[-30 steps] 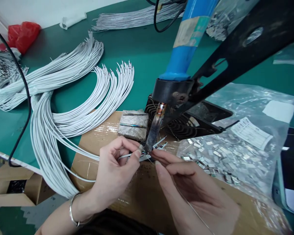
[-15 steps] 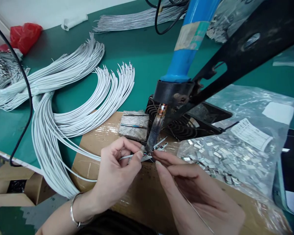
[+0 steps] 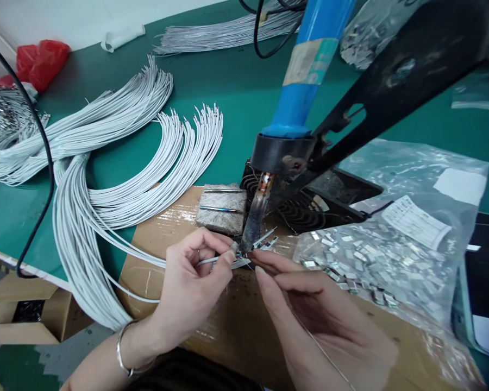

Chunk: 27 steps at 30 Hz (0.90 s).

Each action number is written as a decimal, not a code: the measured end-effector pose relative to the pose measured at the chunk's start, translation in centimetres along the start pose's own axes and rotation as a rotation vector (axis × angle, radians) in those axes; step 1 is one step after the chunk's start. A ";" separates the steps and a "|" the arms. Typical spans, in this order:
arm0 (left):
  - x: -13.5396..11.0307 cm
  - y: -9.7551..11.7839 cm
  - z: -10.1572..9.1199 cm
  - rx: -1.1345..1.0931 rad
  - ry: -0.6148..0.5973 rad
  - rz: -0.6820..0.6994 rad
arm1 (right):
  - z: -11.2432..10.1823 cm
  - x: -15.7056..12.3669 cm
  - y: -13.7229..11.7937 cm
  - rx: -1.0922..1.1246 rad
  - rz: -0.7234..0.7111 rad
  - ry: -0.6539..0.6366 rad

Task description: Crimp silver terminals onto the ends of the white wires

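Observation:
My left hand point(image 3: 191, 282) pinches the end of a white wire point(image 3: 146, 258) between thumb and forefinger, right at the tip of a soldering iron point(image 3: 257, 214). The iron has a blue handle point(image 3: 305, 70) and hangs in a black stand point(image 3: 375, 92). My right hand point(image 3: 318, 320) pinches a thin strand of solder wire point(image 3: 321, 350) and holds its end at the same tip. Both hands rest over a brown cardboard box point(image 3: 236, 326) wrapped in clear tape. A small metal piece lies under the tip.
Bundles of white wires point(image 3: 118, 163) curve across the green table point(image 3: 236, 92) to the left. A clear bag of small metal parts point(image 3: 391, 250) lies at the right. A grey cleaning block point(image 3: 222, 209) and a black fan point(image 3: 309, 203) sit behind the tip. A red bag point(image 3: 41, 57) is at the far left.

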<state>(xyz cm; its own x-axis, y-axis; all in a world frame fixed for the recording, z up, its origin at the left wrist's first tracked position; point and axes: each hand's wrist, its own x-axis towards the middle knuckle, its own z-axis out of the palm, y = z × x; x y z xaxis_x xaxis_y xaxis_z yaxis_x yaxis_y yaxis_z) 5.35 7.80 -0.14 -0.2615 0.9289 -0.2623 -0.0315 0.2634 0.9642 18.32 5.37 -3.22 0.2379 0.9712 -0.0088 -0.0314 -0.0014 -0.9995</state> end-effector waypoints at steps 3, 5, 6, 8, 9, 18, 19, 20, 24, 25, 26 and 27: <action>0.0 -0.1 0.0 0.001 0.004 0.004 | 0.1 0.1 -0.1 -0.021 0.005 0.020; -0.1 -0.1 0.0 -0.006 0.001 0.003 | 0.2 0.1 -0.1 -0.026 -0.004 0.033; -0.1 -0.2 0.0 -0.010 0.000 0.004 | 0.2 0.1 -0.1 -0.026 -0.009 0.033; -0.1 -0.2 0.1 -0.014 -0.001 0.008 | 0.2 0.1 0.0 -0.021 -0.019 0.031; -0.1 -0.1 0.1 -0.015 -0.001 0.010 | 0.2 0.1 0.0 -0.020 -0.027 0.032; -0.2 -0.1 0.1 -0.009 0.009 0.024 | 0.2 -0.1 -0.1 -0.021 -0.012 0.034; -0.2 -0.1 0.1 -0.007 0.011 0.021 | 0.2 -0.1 -0.1 -0.024 -0.013 0.033; -0.2 -0.1 0.0 -0.005 0.012 0.016 | 0.2 0.0 -0.1 -0.026 -0.012 0.031; -0.2 -0.2 0.0 0.017 0.014 -0.005 | 0.2 0.1 0.0 -0.019 -0.011 0.041; -0.1 -0.2 0.0 0.023 0.010 -0.006 | 0.3 0.1 0.1 -0.016 -0.010 0.046; -0.1 -0.2 0.0 0.029 0.005 -0.005 | 0.3 0.1 0.1 -0.014 -0.006 0.051; -0.1 -0.2 0.0 0.034 0.001 -0.004 | 0.3 0.1 0.2 -0.012 0.001 0.055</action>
<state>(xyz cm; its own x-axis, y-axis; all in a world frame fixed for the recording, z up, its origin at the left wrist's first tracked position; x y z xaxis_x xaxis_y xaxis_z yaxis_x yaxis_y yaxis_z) 5.42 7.64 -0.34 -0.2628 0.9274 -0.2660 0.0002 0.2758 0.9612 18.01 5.50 -3.36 0.2908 0.9567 -0.0111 -0.0204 -0.0054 -0.9998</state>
